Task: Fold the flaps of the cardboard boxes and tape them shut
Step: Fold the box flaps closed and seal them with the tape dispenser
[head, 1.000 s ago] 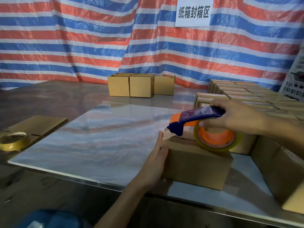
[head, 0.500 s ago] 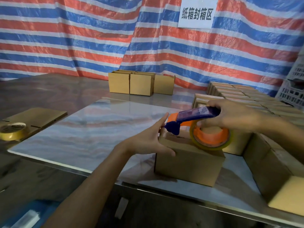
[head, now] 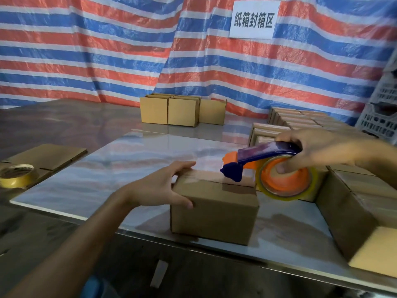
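A first-person view down at a glossy table (head: 107, 168) in front of a red, white and blue striped tarp (head: 107, 50). A small closed cardboard box (head: 214, 214) sits near the table's front edge, at centre. The left hand (head: 159, 188) steadies the box's upper left corner, fingers laid fairly straight across the top and thumb pressed on the front face. The right hand (head: 318, 147) reaches in from the right and is wrapped around the handle of a blue and orange tape dispenser (head: 264, 155), its thumb tucked into the orange core of the clear tape roll (head: 285, 179). The two hands are well apart, one at each end of the box. The dispenser's blue nose is over the seam on the box top; whether it touches the cardboard is hard to tell, and the clear tape shows only as a faint sheen. The roll hides the box's far right corner. Rows of boxes (head: 300, 119) on the right are partly hidden behind the right arm, and a nearer box (head: 354, 211) is cut off by the frame. Three more boxes (head: 182, 111) stand at the back of the table. At far left lie flattened cardboard (head: 49, 155) and a yellowish spare tape roll (head: 17, 176), cut off at the edge. A white sign (head: 254, 19) with Chinese characters hangs on the tarp.
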